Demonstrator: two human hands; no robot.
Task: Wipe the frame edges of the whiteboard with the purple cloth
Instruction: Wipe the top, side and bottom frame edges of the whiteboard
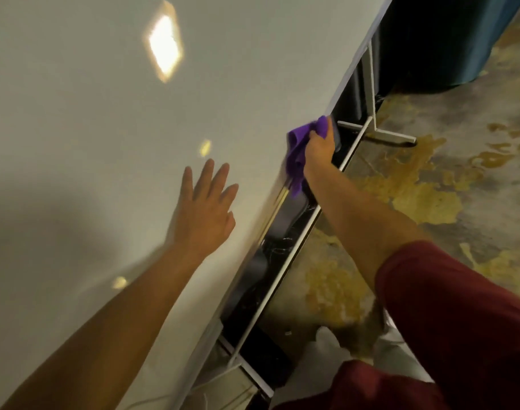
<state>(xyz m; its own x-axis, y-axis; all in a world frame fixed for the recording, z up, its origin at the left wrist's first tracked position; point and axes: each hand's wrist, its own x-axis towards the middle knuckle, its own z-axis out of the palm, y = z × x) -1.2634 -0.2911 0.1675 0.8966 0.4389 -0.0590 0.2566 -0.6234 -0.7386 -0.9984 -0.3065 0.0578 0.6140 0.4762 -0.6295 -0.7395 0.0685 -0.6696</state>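
Maroon sleeve [459,306] leads to the right hand [319,147], gripping the purple cloth [300,146] against the whiteboard [90,113] frame edge [253,247]; left hand [204,208] spreads wide, flat on the board.

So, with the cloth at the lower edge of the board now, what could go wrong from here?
1. The left hand lies flat and open on the whiteboard; it may leave smudges on the glossy surface.
2. The board stands on a thin white stand; pushing with both hands could shift or tip it.
3. Part of the purple cloth hangs loose below the right hand and might catch on the frame edge.
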